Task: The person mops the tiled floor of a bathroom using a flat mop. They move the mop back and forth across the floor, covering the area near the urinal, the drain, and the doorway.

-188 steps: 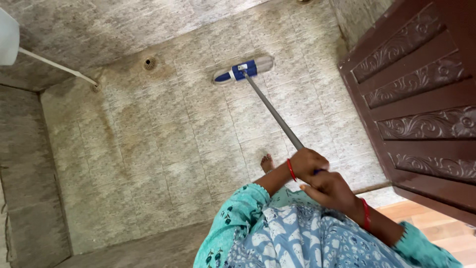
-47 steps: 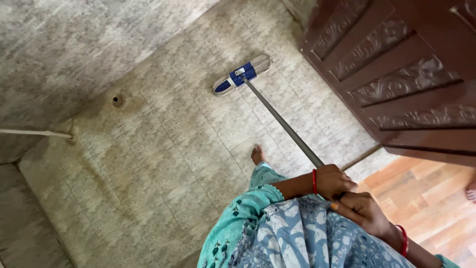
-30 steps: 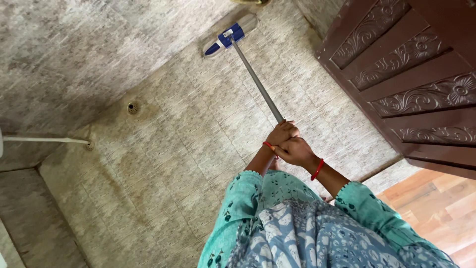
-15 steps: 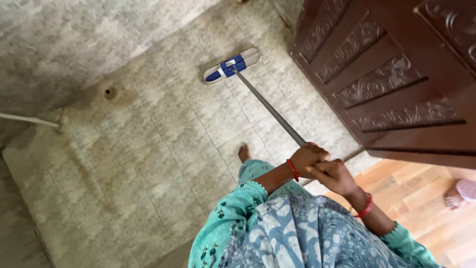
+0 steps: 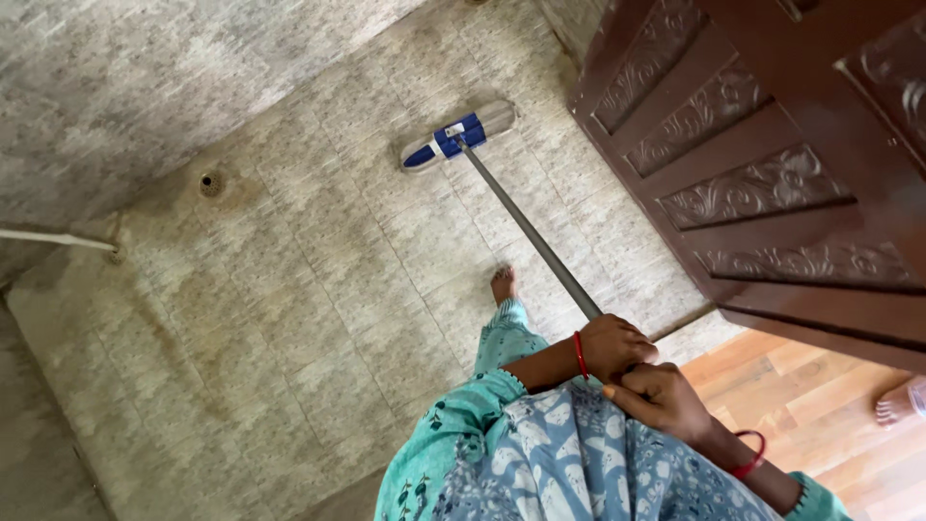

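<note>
mop (image 5: 458, 141) lies flat on the tiled floor (image 5: 318, 260), its long handle slanting back so the left hand (image 5: 617, 345) and right hand (image 5: 661, 400), both clenched around its upper end, can steer it.

small white label (image 5: 451, 132) on blue mop head (image 5: 456, 137).

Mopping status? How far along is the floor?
Done: cannot tell; the tiled floor shows no clear wet or cleaned patch. In hand: left hand and right hand grip the mop handle, mop head flat near the carved door. Left: brownish stains by the drain.
</note>
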